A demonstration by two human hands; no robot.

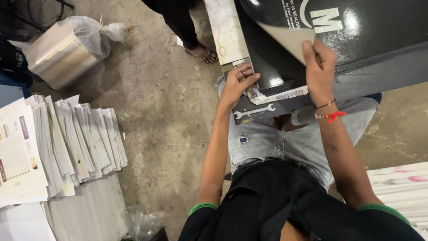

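Glossy black sheet (356, 31) lying across a low bench, its corner peeled up to show a pale underside. Right hand (318, 67) pinching that lifted corner between thumb and fingers, wrist raised to keep the flap clear of the stack. Left hand (238, 85) pressed flat, fingers together, on the stack's near edge, seemingly to stop the lower sheets sliding. Spanner (254, 111) resting just below, on a dark ledge by the knees (within easy reach, untouched). Fanned piles of printed paper (76, 143) spread on the concrete floor (165, 111) to the left, well apart from both hands. Bagged bundle (67, 47) further off. Somebody's sandalled foot (203, 53) near the bench end, possibly a co-worker standing.
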